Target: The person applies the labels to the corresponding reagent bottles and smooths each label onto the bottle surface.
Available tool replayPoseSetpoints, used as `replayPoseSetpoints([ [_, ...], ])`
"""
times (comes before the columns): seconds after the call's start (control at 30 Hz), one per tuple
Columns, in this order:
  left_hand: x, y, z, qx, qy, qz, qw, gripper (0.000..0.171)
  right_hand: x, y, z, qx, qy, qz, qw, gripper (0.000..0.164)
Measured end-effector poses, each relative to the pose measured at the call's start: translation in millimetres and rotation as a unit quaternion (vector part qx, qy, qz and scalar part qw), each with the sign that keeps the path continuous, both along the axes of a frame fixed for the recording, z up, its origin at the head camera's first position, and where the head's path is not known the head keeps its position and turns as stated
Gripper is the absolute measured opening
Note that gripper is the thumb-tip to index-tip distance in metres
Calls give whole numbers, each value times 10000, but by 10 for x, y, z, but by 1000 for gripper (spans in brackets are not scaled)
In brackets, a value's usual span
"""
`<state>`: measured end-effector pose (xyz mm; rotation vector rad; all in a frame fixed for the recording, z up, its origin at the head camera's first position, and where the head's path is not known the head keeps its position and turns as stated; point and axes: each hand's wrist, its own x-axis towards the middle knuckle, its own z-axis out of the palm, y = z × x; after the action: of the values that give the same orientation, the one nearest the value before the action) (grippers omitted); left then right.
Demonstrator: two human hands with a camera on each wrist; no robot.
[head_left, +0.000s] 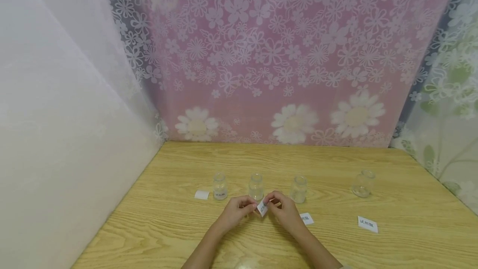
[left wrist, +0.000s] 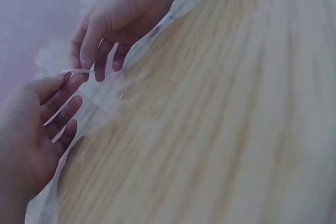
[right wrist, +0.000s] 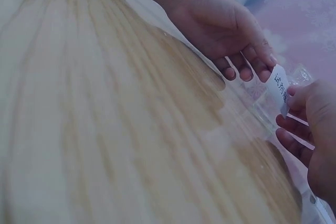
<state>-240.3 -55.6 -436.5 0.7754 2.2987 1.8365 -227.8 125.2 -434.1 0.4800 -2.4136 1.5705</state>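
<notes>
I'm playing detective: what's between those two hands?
A white label with dark writing, pinched by the left hand and right hand; the head view shows it.

A tilted, slightly curved white label (dark-lettered) is pinched between left grip and right grip.

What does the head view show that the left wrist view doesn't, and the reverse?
Only the head view shows the printing on the held label, the labelled jar, the loose slip beside it, and the printed slip at far right.

Only the left wrist view shows the held label nearly edge-on, as a thin curved strip, and the palm side of the left hand.

Both show the held label between the left hand and right hand, the wooden tabletop and the flowered backdrop.
</notes>
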Motion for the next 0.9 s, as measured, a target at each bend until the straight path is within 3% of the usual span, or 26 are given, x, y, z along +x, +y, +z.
replayPoseSetpoints([
  [0.17,-22,-13,-30,127,-36,-108,9999,17,-28,25,-65,7,-260,456,9986,6],
  [0.3,-41,-18,-59,225,-117,-202,9995,17,-66,36,-131,-55,-355,853,9957,17],
  [0.5,-37,-12,-55,294,-235,-258,9990,14,-12,30,-59,-129,-237,1313,9910,20],
  [0.6,-37,-10,-56,222,-143,-205,9994,14,-57,39,-135,-159,-89,1338,9908,17],
  [0.77,-53,-13,-72,143,-84,-181,9997,14,-177,64,-315,-88,61,1049,9944,10],
  [0.9,-63,-12,-93,175,-148,-117,9997,13,-198,73,-341,-92,129,791,9967,7],
])
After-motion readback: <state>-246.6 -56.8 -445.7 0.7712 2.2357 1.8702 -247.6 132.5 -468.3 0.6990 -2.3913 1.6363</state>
